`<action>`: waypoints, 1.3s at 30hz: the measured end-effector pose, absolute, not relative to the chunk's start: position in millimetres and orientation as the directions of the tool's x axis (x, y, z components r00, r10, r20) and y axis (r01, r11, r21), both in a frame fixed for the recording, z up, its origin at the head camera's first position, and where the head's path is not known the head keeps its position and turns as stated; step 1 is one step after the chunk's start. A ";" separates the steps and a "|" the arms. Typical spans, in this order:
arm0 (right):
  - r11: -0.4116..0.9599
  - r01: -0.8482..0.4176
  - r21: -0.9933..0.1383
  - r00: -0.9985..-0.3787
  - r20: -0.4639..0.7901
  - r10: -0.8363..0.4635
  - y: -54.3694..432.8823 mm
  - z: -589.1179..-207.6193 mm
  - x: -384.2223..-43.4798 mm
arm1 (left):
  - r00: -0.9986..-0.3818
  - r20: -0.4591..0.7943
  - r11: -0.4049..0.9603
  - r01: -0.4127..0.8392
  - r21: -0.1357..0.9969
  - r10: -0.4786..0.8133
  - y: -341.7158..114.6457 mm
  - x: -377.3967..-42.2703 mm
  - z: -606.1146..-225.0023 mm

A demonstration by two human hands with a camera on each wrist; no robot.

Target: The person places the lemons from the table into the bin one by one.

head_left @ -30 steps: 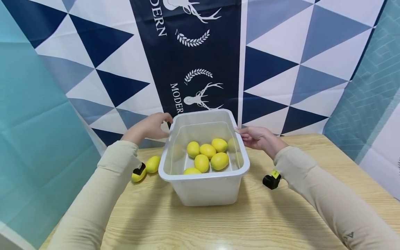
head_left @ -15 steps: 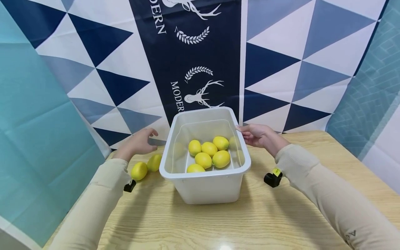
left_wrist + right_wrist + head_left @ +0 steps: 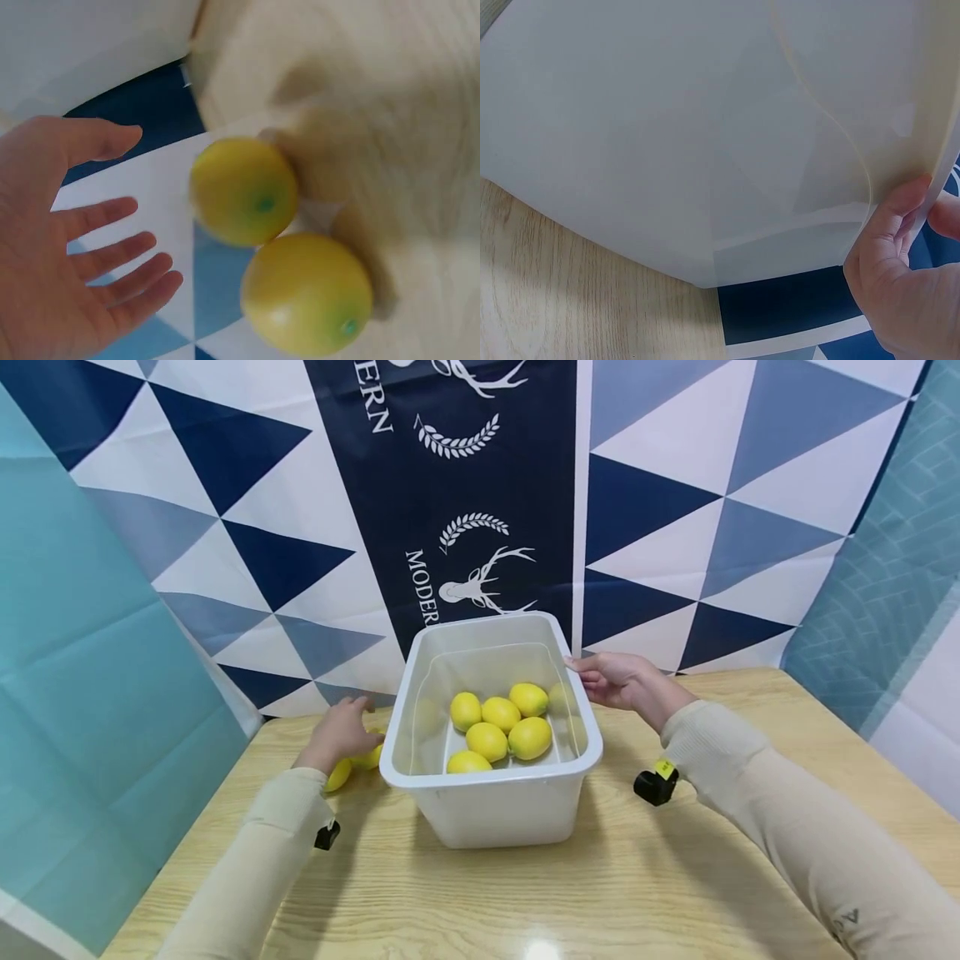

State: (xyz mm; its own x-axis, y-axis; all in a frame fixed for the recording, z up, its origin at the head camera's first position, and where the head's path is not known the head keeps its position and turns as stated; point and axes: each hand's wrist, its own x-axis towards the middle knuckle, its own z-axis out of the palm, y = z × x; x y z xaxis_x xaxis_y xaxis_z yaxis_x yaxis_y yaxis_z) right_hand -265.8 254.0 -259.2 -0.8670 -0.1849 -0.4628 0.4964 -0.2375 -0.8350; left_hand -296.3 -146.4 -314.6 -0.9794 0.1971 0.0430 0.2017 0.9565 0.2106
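A white plastic bin (image 3: 510,814) stands upright on the table with several yellow lemons (image 3: 487,742) lying on its floor. My right hand (image 3: 622,681) pinches the bin's right rim, thumb and fingers on either side of it, as the right wrist view also shows. To the left of the bin my left hand (image 3: 345,733) hovers over two loose lemons and partly hides them in the head view. From the left wrist, one lemon (image 3: 244,191) lies against a second lemon (image 3: 307,296). The left fingers are spread and extended, apart from both lemons.
The wooden table (image 3: 465,902) runs under everything. A patterned cloth backdrop (image 3: 652,485) rises close behind the bin, and a teal sheet (image 3: 105,693) borders the left side. A small black wrist camera (image 3: 656,787) hangs under the right sleeve.
My left hand has come away from the bin's left rim, moved left, and then lowered over the loose lemons. The right hand stays on the rim, and the bin keeps its place.
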 end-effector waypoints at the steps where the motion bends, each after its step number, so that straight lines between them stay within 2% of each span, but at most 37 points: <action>1: -0.235 0.494 -0.837 -0.868 -0.461 -0.183 253.7 -258.7 -265.9 | -0.981 0.051 0.959 0.196 0.207 0.189 -144.8 -296.5 -317.7; 10: -0.231 0.497 -0.837 -0.867 -0.469 -0.167 252.9 -259.1 -267.3 | -0.997 0.040 0.989 0.066 0.129 0.061 -129.1 -294.2 -339.9; 16: -0.222 0.491 -0.842 -0.870 -0.462 -0.172 252.5 -257.3 -266.0 | -0.998 0.045 0.991 0.054 0.118 0.049 -126.9 -296.2 -343.9; 28: -0.245 0.501 -0.830 -0.865 -0.472 -0.170 250.1 -256.5 -265.9 | -0.992 0.076 0.992 0.109 0.062 0.104 -121.9 -296.6 -354.6; 35: -0.232 0.498 -0.836 -0.867 -0.469 -0.170 250.7 -258.0 -265.6 | -0.970 0.088 0.974 0.224 -0.034 0.226 -121.4 -287.1 -355.3; 39: -0.225 0.496 -0.838 -0.867 -0.468 -0.170 250.5 -257.2 -265.8 | -0.960 0.092 0.965 0.264 -0.009 0.263 -121.1 -279.3 -354.1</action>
